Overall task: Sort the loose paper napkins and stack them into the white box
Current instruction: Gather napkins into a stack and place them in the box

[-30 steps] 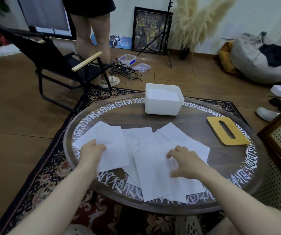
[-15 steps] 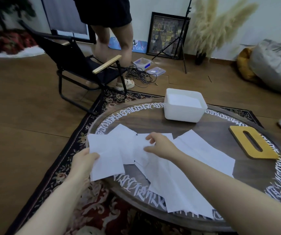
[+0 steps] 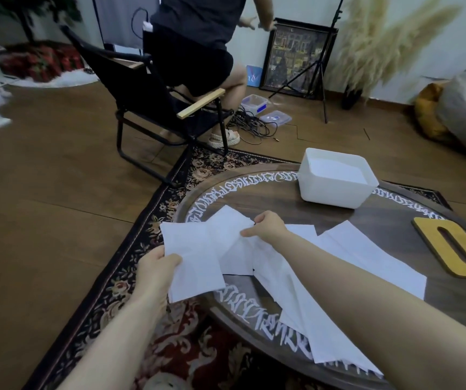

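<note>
Several white paper napkins [image 3: 366, 254] lie spread over the round dark table [image 3: 277, 198]. My left hand [image 3: 156, 270] grips one napkin [image 3: 195, 257] by its near left edge, lifted past the table's left rim. My right hand [image 3: 267, 228] reaches across and pinches the top corner of a second napkin [image 3: 232, 232] beside it. The white box [image 3: 336, 181] stands at the table's far side with white paper inside, well beyond both hands.
A yellow wooden lid with a slot [image 3: 459, 249] lies at the table's right. A black folding chair [image 3: 147, 102] stands on the floor to the far left, with a person [image 3: 198, 43] beside it. Cables [image 3: 254, 128] and a tripod [image 3: 321, 66] lie behind, a patterned rug [image 3: 130, 291] underneath.
My right hand moved left from the middle napkins and pinched a napkin near the left one. My left hand lifted its napkin off the table's edge. The view swung left; the person sat.
</note>
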